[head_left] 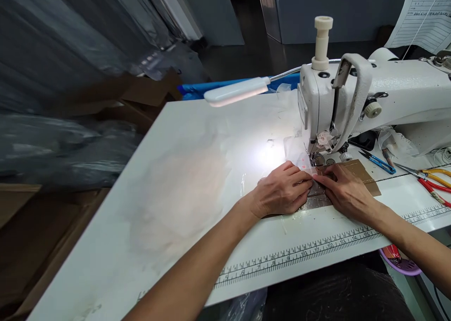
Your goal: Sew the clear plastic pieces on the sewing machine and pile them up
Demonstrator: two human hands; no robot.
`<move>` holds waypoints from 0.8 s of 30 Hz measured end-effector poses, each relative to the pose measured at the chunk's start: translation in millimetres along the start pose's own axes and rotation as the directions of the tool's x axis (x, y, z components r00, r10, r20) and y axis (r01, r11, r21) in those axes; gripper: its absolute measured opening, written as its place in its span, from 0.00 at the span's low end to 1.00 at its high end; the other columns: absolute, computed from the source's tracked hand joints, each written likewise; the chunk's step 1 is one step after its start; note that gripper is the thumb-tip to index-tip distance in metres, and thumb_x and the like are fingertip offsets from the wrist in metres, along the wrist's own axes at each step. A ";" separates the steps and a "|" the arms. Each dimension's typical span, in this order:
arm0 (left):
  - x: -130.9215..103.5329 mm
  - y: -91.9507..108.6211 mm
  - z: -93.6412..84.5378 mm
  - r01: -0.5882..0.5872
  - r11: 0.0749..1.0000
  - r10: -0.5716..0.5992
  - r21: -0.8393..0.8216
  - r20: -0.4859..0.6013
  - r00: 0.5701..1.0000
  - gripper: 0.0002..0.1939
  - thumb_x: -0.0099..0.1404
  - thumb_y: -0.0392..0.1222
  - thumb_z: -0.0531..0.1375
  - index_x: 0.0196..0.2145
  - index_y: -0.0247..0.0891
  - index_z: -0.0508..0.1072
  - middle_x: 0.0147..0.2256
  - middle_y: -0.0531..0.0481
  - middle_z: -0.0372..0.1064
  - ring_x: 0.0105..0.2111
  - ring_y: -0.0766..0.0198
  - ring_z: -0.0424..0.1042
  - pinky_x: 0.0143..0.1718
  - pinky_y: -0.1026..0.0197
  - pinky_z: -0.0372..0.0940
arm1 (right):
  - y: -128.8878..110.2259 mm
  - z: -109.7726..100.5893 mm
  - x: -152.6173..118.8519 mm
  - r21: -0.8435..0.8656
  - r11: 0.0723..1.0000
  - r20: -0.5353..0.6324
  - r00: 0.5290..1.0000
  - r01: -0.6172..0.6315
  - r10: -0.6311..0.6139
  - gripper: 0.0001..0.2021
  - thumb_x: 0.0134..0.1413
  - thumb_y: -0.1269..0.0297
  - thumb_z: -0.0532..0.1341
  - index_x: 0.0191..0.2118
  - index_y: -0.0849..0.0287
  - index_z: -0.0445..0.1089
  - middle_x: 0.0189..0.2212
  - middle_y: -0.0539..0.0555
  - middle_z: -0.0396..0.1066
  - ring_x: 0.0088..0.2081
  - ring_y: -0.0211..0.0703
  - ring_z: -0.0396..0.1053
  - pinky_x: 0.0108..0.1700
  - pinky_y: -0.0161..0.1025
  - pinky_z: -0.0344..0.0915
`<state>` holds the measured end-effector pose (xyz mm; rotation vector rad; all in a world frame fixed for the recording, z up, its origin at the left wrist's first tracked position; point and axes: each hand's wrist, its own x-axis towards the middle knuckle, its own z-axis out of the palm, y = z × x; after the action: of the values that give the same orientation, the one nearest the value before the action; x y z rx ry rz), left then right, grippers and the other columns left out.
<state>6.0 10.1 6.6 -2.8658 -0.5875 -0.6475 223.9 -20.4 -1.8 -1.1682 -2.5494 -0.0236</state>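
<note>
A piece of thin, sheer white fabric (296, 148) with small pink spots lies under the needle area of a white sewing machine (319, 107). My left hand (284, 189) is closed at the fabric's near edge, just left of the presser foot (313, 159). Opposite it, my right hand (343, 189) pinches the same edge, thumb and index finger close to the left fingertips. Both hands rest over a brown sheet (362, 176) and a shiny metal-looking plate on the table. How much fabric is between the fingers is hidden.
A white lamp (237, 91) on a bendy neck lights the table (197, 147). Blue thread snips (378, 162), yellow-handled scissors (431, 171) and a red-handled tool (435, 192) lie right of the machine. A printed ruler (303, 256) runs along the front edge. Cardboard boxes (45, 246) stand left.
</note>
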 end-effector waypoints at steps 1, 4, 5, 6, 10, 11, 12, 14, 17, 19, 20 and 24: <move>0.0 0.0 0.0 -0.002 1.000 0.002 0.003 0.004 1.000 0.11 0.66 0.32 0.52 0.34 0.37 0.74 0.33 0.47 0.74 0.29 0.63 0.68 0.31 0.57 0.62 | 0.1 0.2 -0.3 -0.001 1.000 -0.007 1.000 0.004 -0.004 0.19 0.60 0.76 0.51 0.54 0.60 0.68 0.42 0.61 0.64 0.42 0.47 0.66 0.41 0.44 0.73; 0.4 0.5 -0.3 -0.010 1.000 0.010 0.010 -0.005 1.000 0.11 0.67 0.32 0.52 0.33 0.36 0.73 0.33 0.47 0.74 0.28 0.64 0.68 0.31 0.57 0.63 | 0.9 1.1 -1.4 0.009 1.000 -0.012 1.000 0.010 -0.009 0.20 0.60 0.76 0.51 0.55 0.60 0.68 0.43 0.61 0.64 0.43 0.47 0.65 0.42 0.44 0.72; 0.7 0.7 -0.4 -0.012 1.000 0.013 0.012 -0.012 1.000 0.11 0.67 0.32 0.51 0.32 0.36 0.73 0.32 0.47 0.74 0.27 0.64 0.67 0.31 0.58 0.63 | 1.3 1.4 -1.7 0.015 1.000 -0.008 1.000 0.007 -0.007 0.20 0.60 0.76 0.51 0.55 0.59 0.67 0.43 0.61 0.64 0.43 0.47 0.65 0.42 0.44 0.72; 1.0 0.9 -0.6 -0.014 1.000 0.014 0.013 -0.017 1.000 0.12 0.67 0.32 0.51 0.32 0.36 0.73 0.32 0.47 0.74 0.27 0.64 0.67 0.31 0.58 0.63 | 1.7 1.8 -2.0 0.021 1.000 -0.004 1.000 0.005 -0.005 0.20 0.60 0.76 0.50 0.55 0.59 0.67 0.44 0.61 0.64 0.43 0.47 0.65 0.42 0.44 0.72; 1.6 1.2 -0.6 -0.016 1.000 0.016 0.006 -0.031 0.999 0.11 0.68 0.33 0.52 0.31 0.36 0.73 0.31 0.48 0.74 0.27 0.65 0.67 0.30 0.58 0.61 | 3.1 3.3 -3.5 0.034 0.999 -0.014 1.000 -0.006 0.006 0.20 0.61 0.75 0.50 0.56 0.56 0.67 0.43 0.60 0.64 0.43 0.45 0.65 0.43 0.43 0.72; 1.6 1.1 -0.6 -0.015 1.000 0.015 0.005 -0.028 0.999 0.11 0.68 0.33 0.52 0.31 0.36 0.73 0.31 0.48 0.74 0.27 0.65 0.67 0.30 0.58 0.61 | 3.2 3.5 -3.8 0.030 1.000 -0.018 1.000 -0.006 0.006 0.20 0.61 0.75 0.50 0.56 0.56 0.68 0.43 0.60 0.64 0.43 0.45 0.66 0.42 0.43 0.72; 1.7 1.0 -0.6 -0.013 1.000 0.013 0.006 -0.023 1.000 0.11 0.68 0.33 0.52 0.31 0.36 0.73 0.31 0.48 0.74 0.27 0.64 0.67 0.31 0.58 0.61 | 3.2 3.6 -4.0 0.025 1.000 -0.018 1.000 -0.004 0.005 0.20 0.61 0.74 0.50 0.56 0.56 0.68 0.43 0.60 0.64 0.43 0.45 0.66 0.42 0.43 0.72; 2.2 1.0 -1.1 -0.008 1.000 0.008 0.013 -0.013 1.000 0.12 0.67 0.33 0.52 0.29 0.37 0.72 0.30 0.49 0.74 0.29 0.63 0.68 0.32 0.57 0.61 | 3.0 3.3 -4.0 0.006 1.000 -0.013 1.000 0.004 -0.004 0.20 0.62 0.74 0.51 0.56 0.56 0.67 0.43 0.60 0.64 0.43 0.45 0.66 0.41 0.42 0.72; 3.1 1.6 -2.6 0.001 1.000 -0.001 0.008 -0.012 1.000 0.11 0.66 0.34 0.52 0.29 0.37 0.72 0.31 0.49 0.74 0.31 0.62 0.69 0.36 0.54 0.62 | 2.3 1.6 -2.4 -0.037 0.999 0.009 1.000 0.012 -0.012 0.20 0.62 0.73 0.51 0.56 0.55 0.67 0.43 0.60 0.65 0.42 0.45 0.65 0.40 0.43 0.72; 3.2 2.3 -3.4 0.012 1.000 -0.012 -0.021 -0.003 1.000 0.11 0.66 0.36 0.52 0.30 0.37 0.73 0.31 0.48 0.74 0.31 0.62 0.69 0.37 0.54 0.62 | 2.2 -0.2 -0.5 -0.062 0.998 0.027 0.999 0.023 -0.022 0.20 0.61 0.75 0.51 0.55 0.56 0.68 0.42 0.60 0.65 0.41 0.45 0.65 0.40 0.43 0.72; 3.0 2.5 -3.6 0.020 0.999 -0.020 -0.038 0.006 1.000 0.11 0.66 0.36 0.52 0.30 0.37 0.73 0.31 0.48 0.74 0.31 0.62 0.69 0.38 0.54 0.62 | 2.3 -1.1 0.4 -0.068 0.997 0.037 0.999 0.030 -0.028 0.20 0.61 0.75 0.51 0.55 0.56 0.68 0.42 0.60 0.65 0.41 0.44 0.65 0.40 0.42 0.72; 1.5 2.9 -3.7 0.048 0.996 -0.046 -0.070 0.031 0.998 0.10 0.65 0.38 0.53 0.31 0.36 0.73 0.33 0.47 0.73 0.29 0.63 0.67 0.37 0.55 0.63 | 2.8 -4.1 3.6 -0.059 0.997 0.070 0.996 0.050 -0.046 0.19 0.60 0.75 0.52 0.54 0.57 0.68 0.42 0.59 0.65 0.41 0.44 0.66 0.40 0.42 0.73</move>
<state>7.0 7.2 10.4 -2.9403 -0.6512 -0.6474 225.0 -16.6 2.8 -1.1481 -2.6544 -0.0741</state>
